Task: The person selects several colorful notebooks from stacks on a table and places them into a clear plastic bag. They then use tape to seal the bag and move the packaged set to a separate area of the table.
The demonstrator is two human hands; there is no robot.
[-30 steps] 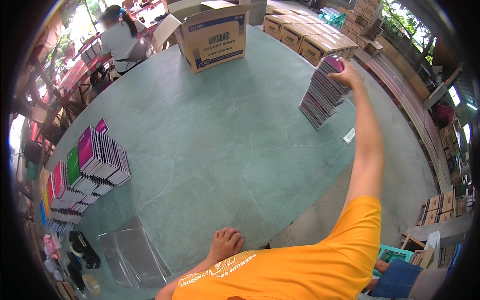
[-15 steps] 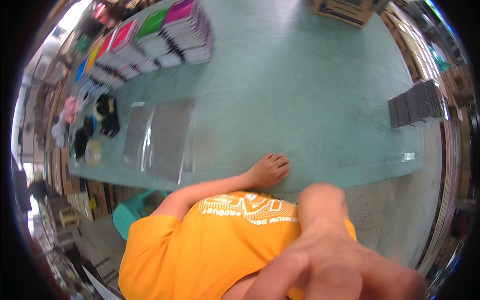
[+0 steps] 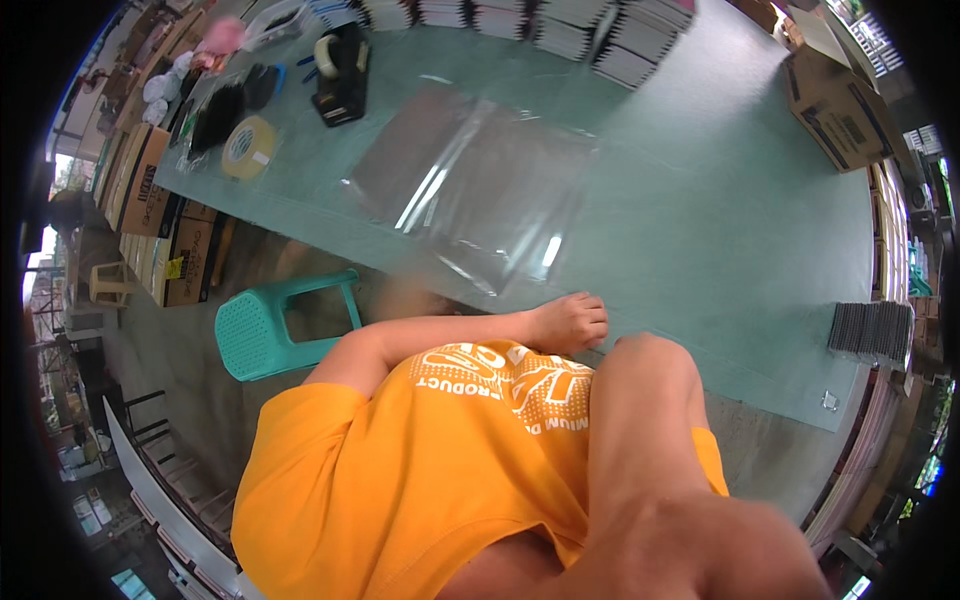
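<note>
My left hand rests on the near edge of the green table, its fingers curled into a loose fist with nothing visible in them. Raised close to the camera, my right hand is large and blurred at the lower edge, and its fingers cannot be made out. Clear, shiny plastic sheets lie flat on the table, beyond and to the left of my left hand. Neither hand touches them.
A black tape dispenser and a clear tape roll lie far left. Stacks of spiral notebooks line the far side. A cardboard box stands far right, with dark spiral-bound stacks nearer. A green stool stands left.
The view has turned, so the plastic sheets now show nearer the middle and the notebooks at the top edge. My left hand has curled more tightly; my right hand stays close to the camera.
</note>
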